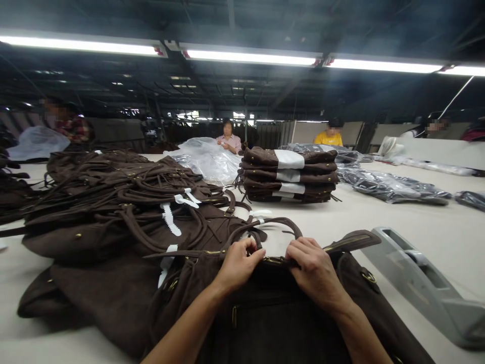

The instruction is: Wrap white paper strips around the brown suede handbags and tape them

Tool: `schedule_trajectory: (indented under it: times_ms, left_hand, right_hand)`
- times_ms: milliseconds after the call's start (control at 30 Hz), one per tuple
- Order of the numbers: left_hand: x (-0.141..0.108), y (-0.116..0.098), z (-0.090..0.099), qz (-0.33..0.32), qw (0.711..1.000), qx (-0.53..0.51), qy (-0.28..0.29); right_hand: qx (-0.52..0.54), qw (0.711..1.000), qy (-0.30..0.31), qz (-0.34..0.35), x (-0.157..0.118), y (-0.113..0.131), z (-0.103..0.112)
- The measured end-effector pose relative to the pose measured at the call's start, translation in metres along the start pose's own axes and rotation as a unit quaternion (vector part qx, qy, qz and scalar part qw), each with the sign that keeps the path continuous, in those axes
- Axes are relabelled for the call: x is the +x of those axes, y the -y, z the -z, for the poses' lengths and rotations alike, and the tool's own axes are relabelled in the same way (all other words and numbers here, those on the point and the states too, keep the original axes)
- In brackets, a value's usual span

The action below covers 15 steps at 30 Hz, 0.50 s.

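A dark brown handbag [280, 323] lies at the front, its gold zipper running along the top edge. My left hand [240, 263] pinches the bag's top edge beside the zipper, near the base of a looped handle. My right hand [312, 268] has its fingers curled over the same edge, a short way to the right. A stretch of zipper shows between the hands. Both handles rise behind the hands, with a white wrap around one. The bag's inside is too dark to make out.
Brown bags with white tags are heaped [113, 202] on the left. Behind stands a stack of folded bags [290, 174] with white bands. Plastic-wrapped bags [397, 186] and a grey tape dispenser [424, 283] are on the right. Several people sit beyond the pale table [356, 217].
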<state>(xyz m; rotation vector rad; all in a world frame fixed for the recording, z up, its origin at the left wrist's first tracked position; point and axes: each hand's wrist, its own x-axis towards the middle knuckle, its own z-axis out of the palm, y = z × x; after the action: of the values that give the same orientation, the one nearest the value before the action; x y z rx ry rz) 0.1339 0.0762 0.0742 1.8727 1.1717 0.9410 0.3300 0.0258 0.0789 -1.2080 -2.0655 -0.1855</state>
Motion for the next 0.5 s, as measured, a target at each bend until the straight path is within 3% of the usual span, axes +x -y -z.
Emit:
schedule_trajectory:
  times_ms: [133, 267, 367, 500]
  left_hand:
    - [0.004, 0.0, 0.029, -0.014, 0.995, 0.001, 0.099]
    - [0.005, 0.005, 0.055, -0.013, 0.994, 0.09, 0.061]
    - [0.002, 0.012, 0.057, -0.034, 0.986, 0.135, 0.088]
    - [-0.005, 0.014, 0.043, -0.048, 0.963, 0.227, 0.138]
  right_hand:
    - [0.013, 0.998, 0.051, -0.032, -0.002, -0.002, 0.005]
    - [0.02, 0.994, 0.09, -0.053, -0.004, -0.006, 0.007]
    - [0.025, 0.993, 0.103, -0.049, -0.005, -0.008, 0.007]
    - [0.049, 0.991, 0.118, -0.046, -0.005, -0.01, 0.007]
